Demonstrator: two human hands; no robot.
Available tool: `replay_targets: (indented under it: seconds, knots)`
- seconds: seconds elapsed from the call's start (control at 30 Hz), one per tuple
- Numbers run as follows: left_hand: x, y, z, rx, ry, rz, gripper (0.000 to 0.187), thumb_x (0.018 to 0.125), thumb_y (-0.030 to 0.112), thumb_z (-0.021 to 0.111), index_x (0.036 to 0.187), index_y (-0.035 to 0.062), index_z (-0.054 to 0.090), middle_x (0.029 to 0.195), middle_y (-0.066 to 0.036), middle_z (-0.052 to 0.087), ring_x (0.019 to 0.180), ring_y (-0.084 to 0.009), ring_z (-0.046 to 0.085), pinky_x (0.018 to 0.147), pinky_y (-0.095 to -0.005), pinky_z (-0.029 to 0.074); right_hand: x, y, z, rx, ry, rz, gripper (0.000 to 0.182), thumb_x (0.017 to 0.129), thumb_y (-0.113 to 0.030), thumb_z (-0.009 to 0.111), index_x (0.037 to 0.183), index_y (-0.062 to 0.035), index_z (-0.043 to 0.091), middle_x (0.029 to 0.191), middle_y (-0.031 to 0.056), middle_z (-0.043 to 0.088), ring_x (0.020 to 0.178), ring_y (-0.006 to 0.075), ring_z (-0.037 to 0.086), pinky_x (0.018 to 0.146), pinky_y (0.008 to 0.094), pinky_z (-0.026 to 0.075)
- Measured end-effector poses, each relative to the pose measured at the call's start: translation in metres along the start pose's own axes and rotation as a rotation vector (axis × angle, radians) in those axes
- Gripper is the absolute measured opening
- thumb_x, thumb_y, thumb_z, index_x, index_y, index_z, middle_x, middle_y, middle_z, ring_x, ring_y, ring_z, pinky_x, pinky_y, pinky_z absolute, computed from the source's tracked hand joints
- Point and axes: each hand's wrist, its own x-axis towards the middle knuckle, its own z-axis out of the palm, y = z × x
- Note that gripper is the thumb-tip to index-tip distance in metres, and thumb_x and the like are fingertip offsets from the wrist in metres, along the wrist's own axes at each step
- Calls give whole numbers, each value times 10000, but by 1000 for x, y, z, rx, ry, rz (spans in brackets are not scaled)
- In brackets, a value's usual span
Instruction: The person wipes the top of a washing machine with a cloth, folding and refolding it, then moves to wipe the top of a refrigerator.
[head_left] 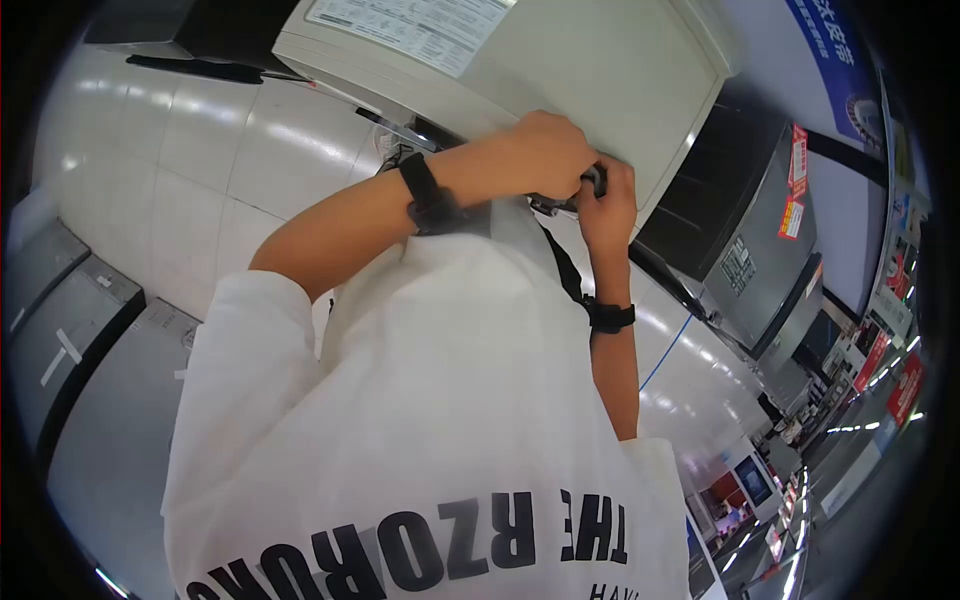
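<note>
My left hand (558, 155) is closed, knuckles up, over the near edge of a large beige panel (590, 75). Its fingers curl out of sight. Right beside it, my right hand (610, 210) has its fingers wrapped round a small black curved object (597, 180), which lies between the two hands. Below the left hand shows a bit of a dark, shiny part, too hidden to make out. Both wrists wear black straps. A printed label (415, 30) is stuck on the panel at its upper left.
Grey boxes or cabinets (120, 390) stand at the left on the shiny tiled floor (200, 180). At the right are a dark appliance (765, 230) with red stickers and a blue banner (840, 60). A thin blue line (668, 352) runs near my right forearm.
</note>
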Motion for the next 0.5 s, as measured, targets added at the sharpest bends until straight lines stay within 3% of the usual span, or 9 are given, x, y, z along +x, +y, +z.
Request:
replay_targets:
  seconds: [0.2,0.5]
  knots:
    - [25,36,17,19,-52,-82,256,819,198,609,1012,98,743,804,-135,715,782,-357,690,694,-481,545,-12,41,-24,-12,13,-45,304,819,-137,668,1123,-121,667,1127,116,634,974,347,666,808,428,548]
    - [32,59,35,124,59,-134,246,847,224,603,1012,103,742,805,-156,715,759,-366,693,683,-481,548,-12,54,-33,24,28,-62,302,799,-147,687,1100,-127,670,1082,84,640,930,332,674,769,417,547]
